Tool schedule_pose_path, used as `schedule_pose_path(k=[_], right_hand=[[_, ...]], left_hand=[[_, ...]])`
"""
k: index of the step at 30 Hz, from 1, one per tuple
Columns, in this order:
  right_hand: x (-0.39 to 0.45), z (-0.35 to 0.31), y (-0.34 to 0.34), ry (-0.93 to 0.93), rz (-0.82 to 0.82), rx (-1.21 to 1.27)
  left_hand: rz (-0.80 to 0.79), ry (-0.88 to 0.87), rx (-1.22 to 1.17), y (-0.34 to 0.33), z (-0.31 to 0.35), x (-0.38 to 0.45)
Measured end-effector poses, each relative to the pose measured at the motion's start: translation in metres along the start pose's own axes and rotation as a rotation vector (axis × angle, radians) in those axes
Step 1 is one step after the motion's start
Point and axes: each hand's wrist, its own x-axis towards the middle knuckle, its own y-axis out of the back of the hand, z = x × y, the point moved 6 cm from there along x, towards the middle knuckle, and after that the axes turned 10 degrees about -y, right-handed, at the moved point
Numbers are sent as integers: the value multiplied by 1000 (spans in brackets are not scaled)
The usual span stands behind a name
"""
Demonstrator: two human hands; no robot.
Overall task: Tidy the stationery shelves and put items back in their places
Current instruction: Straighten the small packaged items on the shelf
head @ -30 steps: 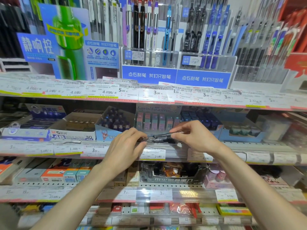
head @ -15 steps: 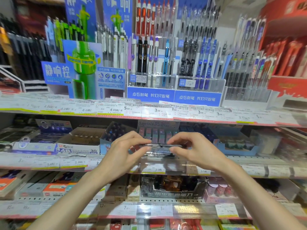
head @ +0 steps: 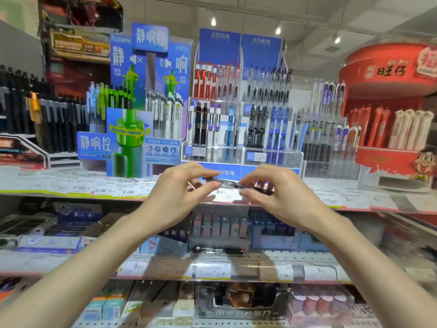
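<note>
While held level across the middle of the frame, kept steady at both ends: slim pen with clear barrel and dark grip section (head: 238, 185), pinched at its left end by left hand (head: 179, 197) and at its right end by right hand (head: 279, 200). Probably raised there, in front of the blue-fronted clear acrylic pen display (head: 241, 147) on the top shelf (head: 71, 190), for matching to a slot. Looked glossy, partly transparent, darker toward the right; tip and any cap too blurred to tell.

Blue display (head: 151, 91) reads "静响控"; red stand (head: 387, 69) "旺仔".
</note>
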Motion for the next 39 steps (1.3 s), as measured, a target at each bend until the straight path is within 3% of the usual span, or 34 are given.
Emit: schedule_pose_path(k=[6, 11, 17, 24, 39], right_hand=[[21, -6, 16, 100, 117, -184], [32, 16, 29, -9, 152, -277], [57, 36, 55, -197, 376, 60], [97, 25, 55, -259, 486, 394], [111, 43, 27, -422, 310, 226]], left_hand=[[3, -37, 60, -6, 0, 44], [29, -115, 167, -16, -5, 63], [-40, -196, 469, -34, -22, 65], [-52, -186, 531, -38, -29, 71], [-11, -145, 469, -38, -35, 69]])
